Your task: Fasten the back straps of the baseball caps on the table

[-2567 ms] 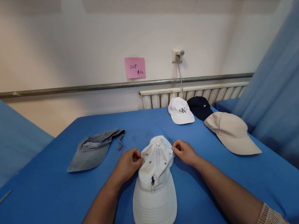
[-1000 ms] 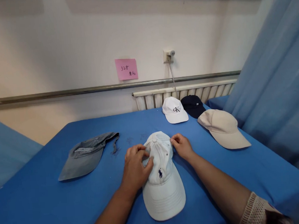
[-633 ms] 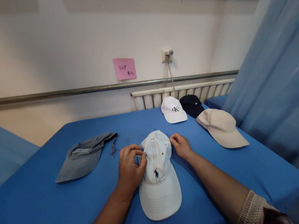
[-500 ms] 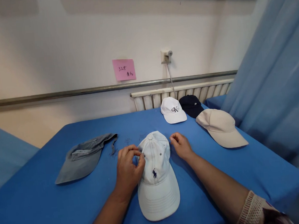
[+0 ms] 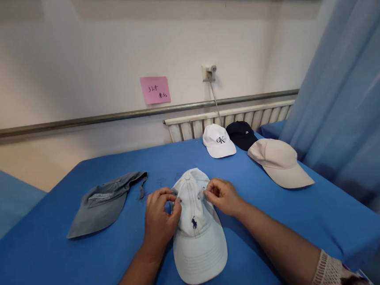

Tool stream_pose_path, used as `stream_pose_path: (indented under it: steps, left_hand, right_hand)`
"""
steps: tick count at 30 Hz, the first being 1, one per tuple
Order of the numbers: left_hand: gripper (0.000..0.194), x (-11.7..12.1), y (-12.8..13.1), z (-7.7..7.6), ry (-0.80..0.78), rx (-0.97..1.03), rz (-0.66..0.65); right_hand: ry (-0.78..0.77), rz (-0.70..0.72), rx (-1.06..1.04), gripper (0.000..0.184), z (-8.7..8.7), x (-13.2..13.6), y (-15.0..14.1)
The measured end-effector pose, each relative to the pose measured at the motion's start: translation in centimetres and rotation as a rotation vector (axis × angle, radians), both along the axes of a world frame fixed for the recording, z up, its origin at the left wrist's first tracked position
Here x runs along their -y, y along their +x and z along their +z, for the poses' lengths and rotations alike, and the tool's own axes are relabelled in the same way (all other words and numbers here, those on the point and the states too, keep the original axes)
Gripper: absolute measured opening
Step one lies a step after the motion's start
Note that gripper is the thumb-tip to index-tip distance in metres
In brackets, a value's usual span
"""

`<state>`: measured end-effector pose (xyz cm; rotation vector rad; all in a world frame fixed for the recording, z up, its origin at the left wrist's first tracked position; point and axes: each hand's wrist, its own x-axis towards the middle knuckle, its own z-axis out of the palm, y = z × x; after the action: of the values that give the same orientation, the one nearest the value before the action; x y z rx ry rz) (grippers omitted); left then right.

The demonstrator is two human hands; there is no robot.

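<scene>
A pale blue baseball cap (image 5: 199,243) with a dark horse-rider emblem lies in front of me, its brim toward me. My left hand (image 5: 161,216) pinches the left side of its crown between thumb and fingers. On the opposite side, my right hand (image 5: 224,196) has its thumb and fingertips closed on the crown's fabric near an eyelet. A grey-blue cap (image 5: 102,205) with a loose back strap rests to the left of my left hand.
A blue-covered table (image 5: 47,261) bears the caps. Toward the back right sit a white cap (image 5: 216,138), a navy cap (image 5: 240,133) and a beige cap (image 5: 280,161). Behind are a radiator (image 5: 182,130) and a metal rail (image 5: 108,117). A blue curtain (image 5: 344,80) hangs at the right.
My right hand has moved left and inward, from beside the pale blue cap onto its crown. My left hand stays at the cap's left side. The camera view has shifted slightly.
</scene>
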<state>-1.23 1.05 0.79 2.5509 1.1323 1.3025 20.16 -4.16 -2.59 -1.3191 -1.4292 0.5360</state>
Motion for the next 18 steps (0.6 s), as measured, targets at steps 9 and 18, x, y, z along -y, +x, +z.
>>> stream_pose_path:
  steps: [9, 18]
  left_hand:
    - [0.006, -0.1, -0.1, 0.0, 0.011, -0.015, -0.003]
    - [0.007, -0.3, -0.2, 0.0, 0.054, -0.019, 0.019]
  right_hand:
    - [-0.060, -0.062, 0.004, 0.009, -0.2, -0.8, -1.6]
    - [-0.083, 0.056, -0.355, 0.012, 0.9, -0.6, 0.2]
